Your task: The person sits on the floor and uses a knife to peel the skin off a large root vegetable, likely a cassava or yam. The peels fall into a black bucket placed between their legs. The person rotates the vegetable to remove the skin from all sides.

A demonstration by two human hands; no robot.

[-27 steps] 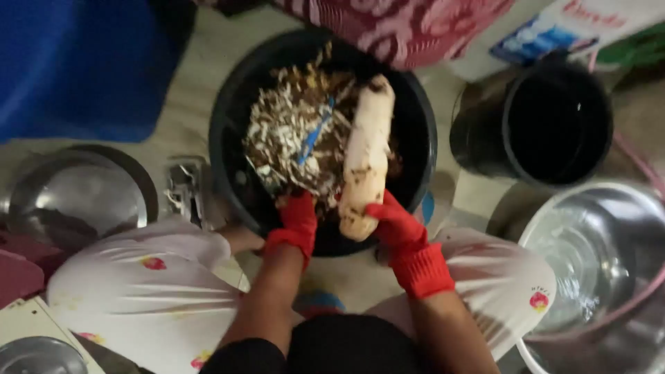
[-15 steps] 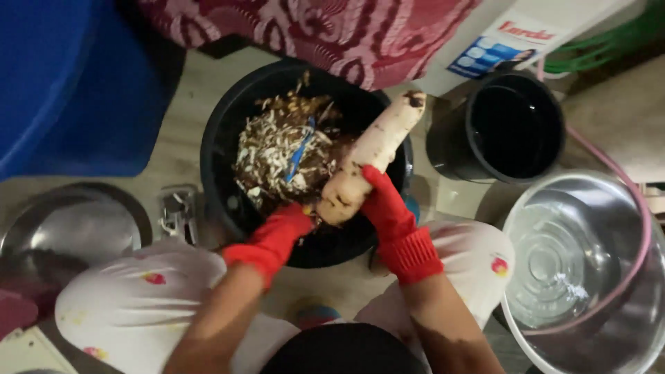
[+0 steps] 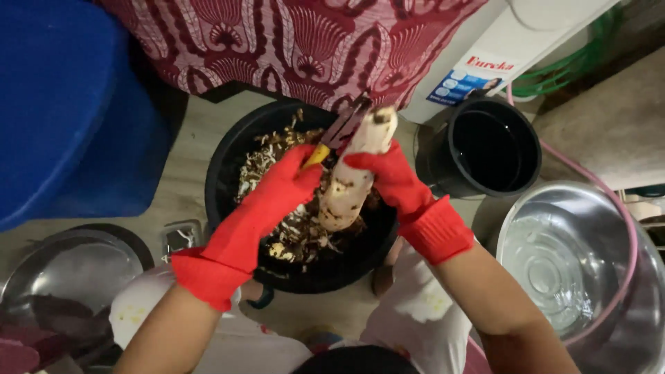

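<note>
Both my hands wear red rubber gloves. My right hand grips a long pale root, partly peeled and streaked with dirt, holding it upright over a black basin. My left hand holds a yellow-handled peeler whose dark blade rests against the root's upper end. The basin is heaped with brown and white peelings.
A black bucket of water stands to the right. A large steel pot with water sits at lower right. A steel bowl lies at lower left. A blue container fills the upper left; patterned red cloth hangs behind.
My left hand has picked up the peeler and brought it to the root's top. My right hand has raised the root more upright. The view has moved closer.
</note>
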